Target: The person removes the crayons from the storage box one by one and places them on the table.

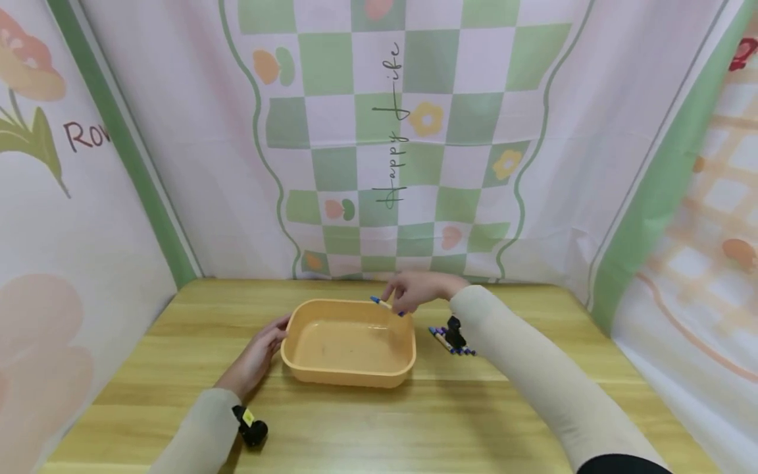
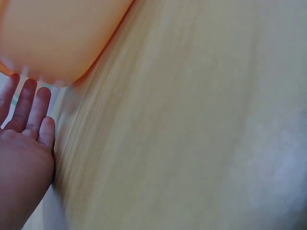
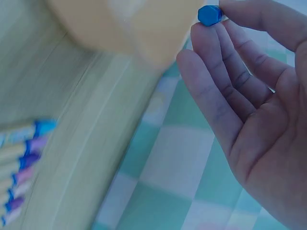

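Observation:
My right hand [image 1: 419, 289] pinches a crayon [image 1: 385, 304] between thumb and fingertips, over the far right corner of a yellow-orange plastic basin [image 1: 349, 378]. The crayon has a pale wrapper and blue ends; in the right wrist view its blue six-sided end [image 3: 209, 16] faces the camera. At the basin's left side is my left hand [image 1: 260, 352], its fingers [image 2: 36, 112] nearly straight and their tips right at the outer wall. No other item shows inside the basin. Several more crayons [image 3: 21, 165], blue, purple and pink tipped, lie side by side to its right.
The wooden table [image 1: 379, 434] carries the basin and crayons. Behind it hangs a curtain [image 1: 379, 158] with green and white checks, and patterned cloth covers both sides. A black wrist camera [image 1: 253, 431] sits at my left cuff, another black device [image 1: 455, 334] at my right.

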The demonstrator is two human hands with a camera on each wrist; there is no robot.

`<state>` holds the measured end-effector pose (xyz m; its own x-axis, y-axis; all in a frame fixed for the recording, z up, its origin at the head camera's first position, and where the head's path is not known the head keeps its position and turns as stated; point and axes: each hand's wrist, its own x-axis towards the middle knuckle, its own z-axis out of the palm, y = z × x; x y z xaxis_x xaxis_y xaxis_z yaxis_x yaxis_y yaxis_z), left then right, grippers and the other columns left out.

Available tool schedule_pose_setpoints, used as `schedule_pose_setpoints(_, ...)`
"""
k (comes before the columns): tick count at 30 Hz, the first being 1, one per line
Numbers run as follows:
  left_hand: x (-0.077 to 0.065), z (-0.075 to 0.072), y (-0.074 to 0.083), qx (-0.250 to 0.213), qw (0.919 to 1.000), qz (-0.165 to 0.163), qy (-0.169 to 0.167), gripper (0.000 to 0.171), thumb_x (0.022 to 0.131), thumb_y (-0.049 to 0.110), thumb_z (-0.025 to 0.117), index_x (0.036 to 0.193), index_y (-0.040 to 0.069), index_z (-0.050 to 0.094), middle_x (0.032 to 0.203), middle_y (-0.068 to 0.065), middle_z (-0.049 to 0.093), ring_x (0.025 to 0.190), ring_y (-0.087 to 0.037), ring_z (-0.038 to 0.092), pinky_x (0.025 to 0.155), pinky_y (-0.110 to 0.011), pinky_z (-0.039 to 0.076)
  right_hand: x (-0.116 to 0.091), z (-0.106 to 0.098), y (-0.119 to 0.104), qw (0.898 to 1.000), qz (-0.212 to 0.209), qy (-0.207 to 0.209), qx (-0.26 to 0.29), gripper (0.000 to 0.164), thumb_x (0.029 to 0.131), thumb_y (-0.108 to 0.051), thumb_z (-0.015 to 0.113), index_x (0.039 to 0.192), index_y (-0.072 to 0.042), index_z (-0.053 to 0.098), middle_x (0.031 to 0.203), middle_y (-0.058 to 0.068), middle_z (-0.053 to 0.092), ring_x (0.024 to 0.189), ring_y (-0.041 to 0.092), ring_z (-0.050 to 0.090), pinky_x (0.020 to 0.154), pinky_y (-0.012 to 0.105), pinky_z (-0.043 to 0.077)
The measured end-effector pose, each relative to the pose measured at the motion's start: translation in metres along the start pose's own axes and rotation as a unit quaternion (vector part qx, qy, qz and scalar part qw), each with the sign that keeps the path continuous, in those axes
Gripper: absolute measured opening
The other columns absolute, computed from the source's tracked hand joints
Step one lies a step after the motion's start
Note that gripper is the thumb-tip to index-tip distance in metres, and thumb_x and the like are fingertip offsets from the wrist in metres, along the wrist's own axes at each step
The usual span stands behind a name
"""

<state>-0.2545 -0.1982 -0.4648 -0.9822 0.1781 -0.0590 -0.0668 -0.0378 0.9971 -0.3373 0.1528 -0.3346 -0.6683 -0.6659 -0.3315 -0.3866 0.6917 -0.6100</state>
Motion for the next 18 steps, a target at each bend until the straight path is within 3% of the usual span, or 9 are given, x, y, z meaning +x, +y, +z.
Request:
schedule_pose_setpoints(6,0.0,-0.002,-0.001,-0.001,0.9999,0.004,-0.009,0.057,0.1,0.013,0.044,0.155,0.002,0.032,0.162,-0.014,0.026,0.147,-0.029,0.023,0.12,-0.046,0.013,-0.033,-0.004,0.032,1.0,0.011,0.028,0.007,0.039,0.089,-0.011,0.068,0.126,0.001,0.062,0.094,0.007,0.066,0.088,0.024,0.067,0.086,0.047,0.056)
schedule_pose_setpoints(13,0.001,0.0,-0.004,0.002,1.0,0.008,-0.001,0.057,0.099,0.012,0.043,0.154,0.001,0.033,0.161,-0.015,0.028,0.146,-0.03,0.026,0.119,-0.045,0.015,-0.07,0.003,0.076,0.997,0.038,0.045,0.056,0.036,0.089,-0.009,0.066,0.123,0.003,0.061,0.094,0.012,0.066,0.089,0.038,0.065,0.085,0.05,0.056)
schedule_pose_setpoints(18,0.002,-0.001,-0.004,0.004,0.9999,0.01,0.005,0.057,0.099,0.011,0.043,0.154,0.0,0.034,0.161,-0.016,0.029,0.146,-0.031,0.026,0.119,-0.046,0.015,-0.092,0.006,0.108,0.994,0.048,0.069,0.073,0.035,0.089,-0.008,0.064,0.122,0.003,0.061,0.092,0.012,0.064,0.079,0.026,0.061,0.078,0.047,0.055)
